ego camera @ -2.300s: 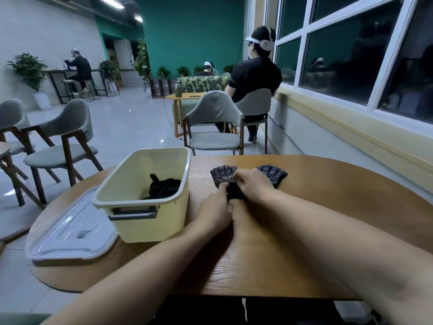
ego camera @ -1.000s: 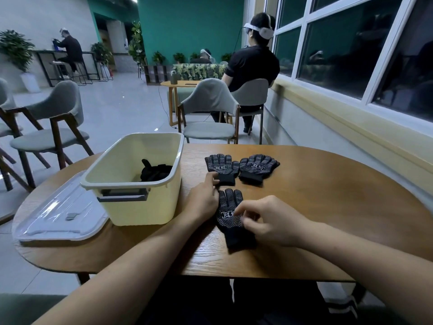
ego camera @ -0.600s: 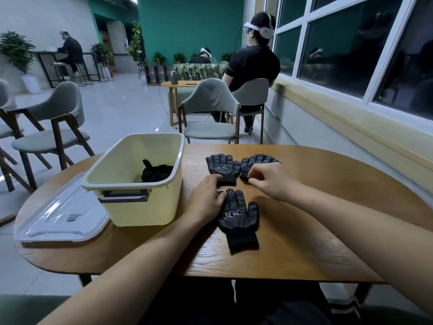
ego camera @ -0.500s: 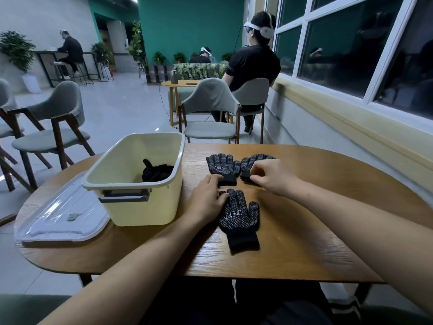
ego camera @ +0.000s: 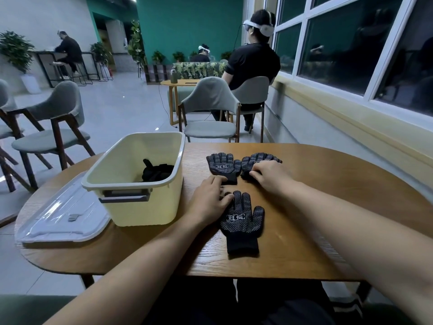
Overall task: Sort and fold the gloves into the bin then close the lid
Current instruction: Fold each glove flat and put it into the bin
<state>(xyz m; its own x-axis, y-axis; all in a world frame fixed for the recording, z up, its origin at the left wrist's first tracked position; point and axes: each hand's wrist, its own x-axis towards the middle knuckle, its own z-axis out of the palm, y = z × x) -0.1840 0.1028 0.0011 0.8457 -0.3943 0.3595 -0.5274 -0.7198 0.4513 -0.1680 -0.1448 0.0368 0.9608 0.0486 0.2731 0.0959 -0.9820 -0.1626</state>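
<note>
Wooden table [ego camera: 328,207], rounded edge. Cream bin [ego camera: 131,202] stood at left, open; a dark bundle of gloves [ego camera: 155,172] seen inside. Clear lid [ego camera: 61,219] laid flat just beside the bin, partly under it.

Three black dotted gloves left on the table: near glove [ego camera: 241,221] palm-up, cuff toward the person; far left glove [ego camera: 223,166]; far right glove [ego camera: 260,160].

Left hand [ego camera: 208,202] rested flat, loosely spread, fingertips touching the near glove, nothing held. Right hand [ego camera: 269,177] curled over the far right glove's cuff; whether it is pinched cannot be told.

Gloves judged light, limp, grippy-dotted; best taken at cuff, flattened before folding.
</note>
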